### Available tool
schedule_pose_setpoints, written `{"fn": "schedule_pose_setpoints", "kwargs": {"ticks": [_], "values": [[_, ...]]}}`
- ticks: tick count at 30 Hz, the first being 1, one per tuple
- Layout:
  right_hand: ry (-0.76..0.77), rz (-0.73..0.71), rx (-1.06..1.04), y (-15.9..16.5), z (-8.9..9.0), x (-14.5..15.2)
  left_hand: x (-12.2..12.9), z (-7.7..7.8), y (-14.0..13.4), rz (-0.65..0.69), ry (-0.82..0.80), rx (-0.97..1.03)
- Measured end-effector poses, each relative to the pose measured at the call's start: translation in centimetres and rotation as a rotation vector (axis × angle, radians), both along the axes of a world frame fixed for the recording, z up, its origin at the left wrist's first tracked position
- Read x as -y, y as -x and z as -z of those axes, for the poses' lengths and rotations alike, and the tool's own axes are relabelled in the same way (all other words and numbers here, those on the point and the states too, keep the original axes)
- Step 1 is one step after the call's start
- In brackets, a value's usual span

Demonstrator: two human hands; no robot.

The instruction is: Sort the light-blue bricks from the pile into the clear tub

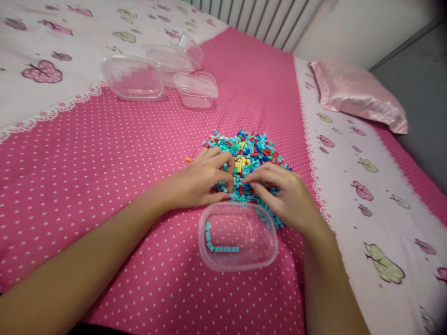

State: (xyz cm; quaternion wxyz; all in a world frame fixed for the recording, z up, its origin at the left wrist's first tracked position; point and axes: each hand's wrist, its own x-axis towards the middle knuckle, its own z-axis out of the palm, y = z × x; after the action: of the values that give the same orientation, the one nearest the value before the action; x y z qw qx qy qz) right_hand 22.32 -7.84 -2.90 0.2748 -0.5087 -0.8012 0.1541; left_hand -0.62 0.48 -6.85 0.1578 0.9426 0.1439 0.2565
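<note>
A heap of small toy building bricks (256, 151), mostly light blue with red, yellow, green and dark blue ones, lies on the bedspread. My left hand (206, 179) rests at the heap's left side, fingers bent and apart, touching the bricks. At the right front of the heap, my right hand (284, 193) has its thumb and forefinger drawn together in a pinch; whatever is between them is too small to make out. Just in front of both hands is a clear plastic container (240, 265). Inside it, light blue bricks (223, 249) form an L-shaped row along the left and near sides.
Several clear plastic containers (134, 95) and lids sit together at the back left. A lone orange brick (189, 160) lies left of my left hand. A pink satin pillow (359, 93) is at the far right, and a slatted headboard (254, 18) stands behind the bed.
</note>
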Motion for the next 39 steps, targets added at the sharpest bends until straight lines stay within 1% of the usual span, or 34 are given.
{"fn": "schedule_pose_setpoints", "kwargs": {"ticks": [5,9,14,16,19,21,24,26,27,30,32,35,36,39], "values": [[0.040,0.049,-0.019,0.9,-0.9,0.7,0.0,-0.7,0.3,-0.027,0.027,0.081],[0.112,0.038,-0.092,1.8,-0.8,0.7,0.2,-1.0,0.2,-0.025,0.047,0.115],[0.066,0.091,-0.150,2.1,-0.5,0.5,0.5,-1.1,0.1,-0.041,0.059,0.147],[0.063,0.110,-0.133,2.0,-1.1,0.9,0.6,-1.2,0.1,-0.047,0.062,0.168],[0.098,0.121,-0.052,1.5,-2.6,1.9,0.7,-1.4,0.3,-0.056,0.071,0.184],[0.150,0.069,0.004,1.2,-3.7,2.8,0.6,-1.5,0.4,-0.063,0.071,0.190],[0.242,-0.096,0.072,1.1,-4.5,3.9,0.6,-1.5,0.4,-0.069,0.066,0.197],[0.294,-0.156,0.142,1.3,-4.2,4.4,0.6,-1.4,0.4,-0.068,0.061,0.201],[0.314,-0.157,0.181,1.4,-3.9,4.7,0.6,-1.4,0.4,-0.067,0.060,0.202],[0.361,-0.129,0.261,2.1,-2.9,5.4,0.6,-1.4,0.4,-0.071,0.058,0.202],[0.374,-0.102,0.277,2.5,-2.5,5.9,0.6,-1.4,0.4,-0.080,0.059,0.197],[0.393,-0.018,0.279,2.7,-2.1,6.3,0.6,-1.5,0.5,-0.094,0.064,0.182],[0.415,-0.016,0.281,2.5,-2.0,6.3,0.6,-1.5,0.5,-0.097,0.065,0.179],[0.473,-0.094,0.308,1.9,-1.4,6.1,0.5,-1.4,0.6,-0.099,0.062,0.178]]}}
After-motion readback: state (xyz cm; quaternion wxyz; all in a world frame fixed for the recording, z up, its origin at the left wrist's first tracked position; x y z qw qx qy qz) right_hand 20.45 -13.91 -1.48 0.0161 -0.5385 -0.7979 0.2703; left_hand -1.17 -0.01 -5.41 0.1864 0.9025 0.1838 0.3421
